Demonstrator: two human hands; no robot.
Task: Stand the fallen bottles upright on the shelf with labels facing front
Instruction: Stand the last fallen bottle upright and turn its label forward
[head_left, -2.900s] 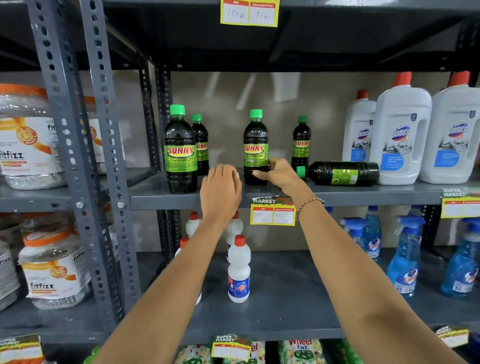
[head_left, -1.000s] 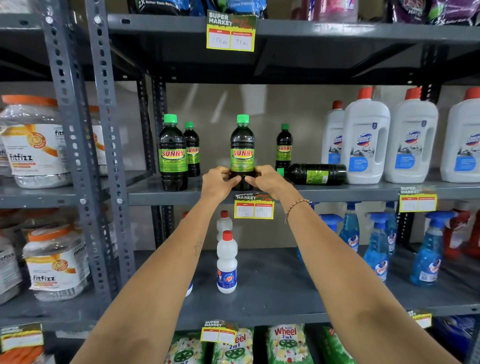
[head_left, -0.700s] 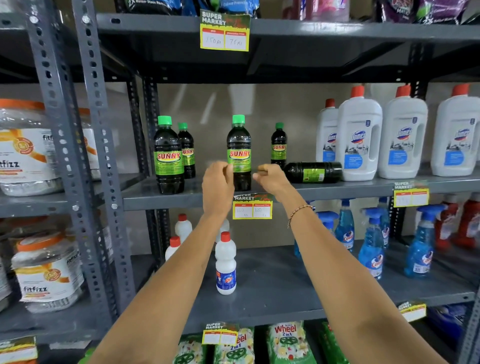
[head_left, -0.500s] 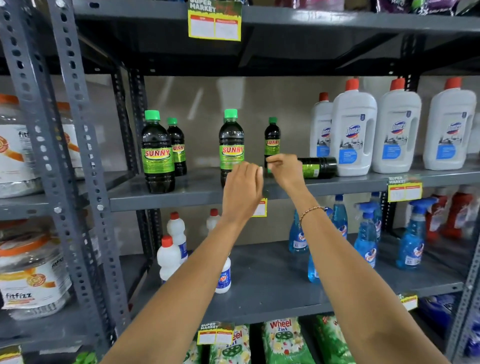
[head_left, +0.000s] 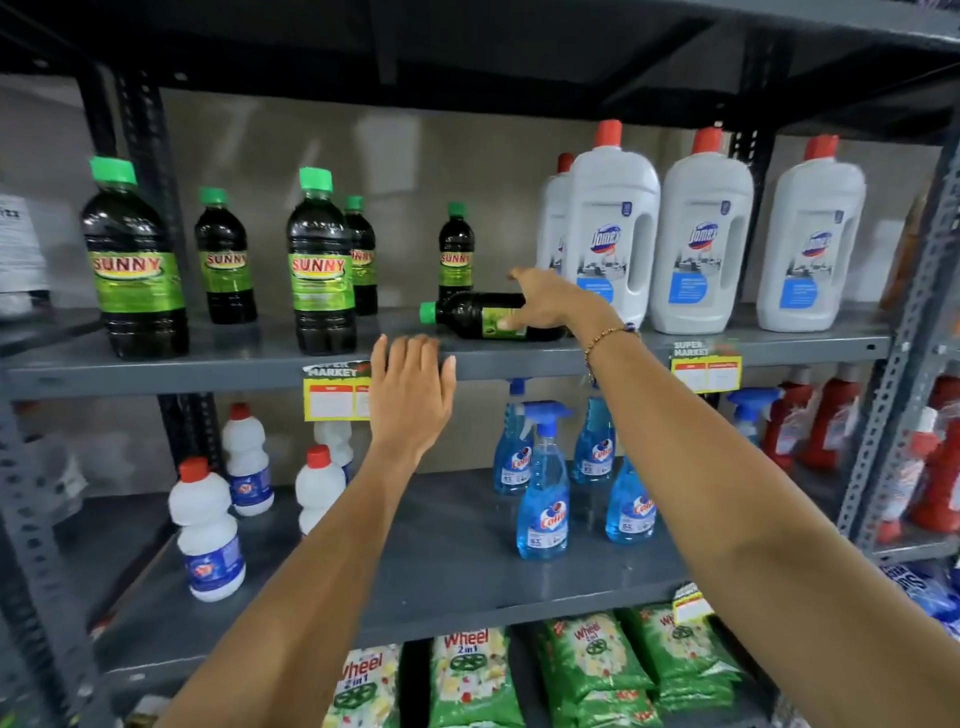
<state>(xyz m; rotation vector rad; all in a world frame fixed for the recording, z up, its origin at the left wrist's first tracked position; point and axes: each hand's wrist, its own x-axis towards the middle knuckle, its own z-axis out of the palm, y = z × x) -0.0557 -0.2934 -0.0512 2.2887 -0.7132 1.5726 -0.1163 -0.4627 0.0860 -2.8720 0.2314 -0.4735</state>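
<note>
The fallen bottle (head_left: 488, 316) lies on its side on the middle shelf (head_left: 249, 366), toward the shelf's right half and back from its front edge, green cap pointing left, its dark glossy body and green label turned partly up; the right hand (head_left: 550, 304) rests over its far end, fingers spread and curled loosely around the body, thumb against the label, not yet closed tight; a beaded bracelet (head_left: 605, 338) circles that wrist. The left hand (head_left: 410, 395) hovers in front of the shelf's front edge, just left of the bottle, palm away, fingers straight and held close together, holding nothing.

Left of the fallen one, five upright Sunny bottles (head_left: 319, 265) stand with green screw caps and labels facing front, two near the front edge and three farther back; just beside it on the right stand tall white handled jugs (head_left: 613, 234) with red caps, smooth matte plastic.

The shelf is flat grey painted metal, carried by perforated angle posts (head_left: 904, 364); yellow price tags (head_left: 335, 392) hang from its front edge. On the shelf below stand small waisted white bottles (head_left: 208, 530) toward the left and translucent blue spray bottles (head_left: 543, 493) toward the right; green detergent packets (head_left: 472, 675) lie underneath. A plain beige wall backs the rack.
</note>
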